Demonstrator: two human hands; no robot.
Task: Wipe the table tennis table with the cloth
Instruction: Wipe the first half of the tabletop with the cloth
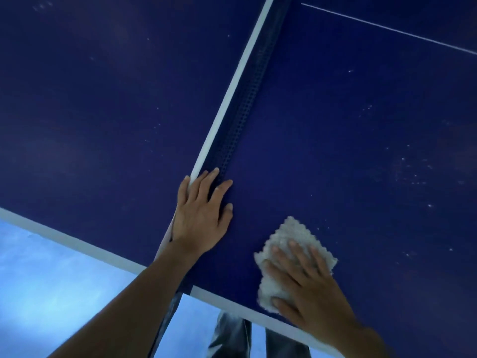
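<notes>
Dark blue and filling most of the view, a table tennis table (361,120) is being looked down on from its side edge, where a white border line (77,241) is running along the rim. A net (249,99) with a white top band is being seen crossing the table away from the viewer.

A pale, nubbly cloth (289,235) is being pressed flat onto the table just right of the net, close to the near edge, by the right hand (309,288). Its fingers are being held straight and spread on top of the cloth, not curled round it. The left hand (201,215) is being rested on the near end of the net, fingers straight and slightly spread, with nothing being gripped.

The wiping step is judged to be under way, with only the near corner being covered. Pale specks (413,174) are lying scattered farther out on the right half, so a push of the cloth outward toward them, under steady downward pressure, is probably being called for next.

Below the edge, a pale blue floor (51,280) and dark trouser legs (232,337) are being shown.
</notes>
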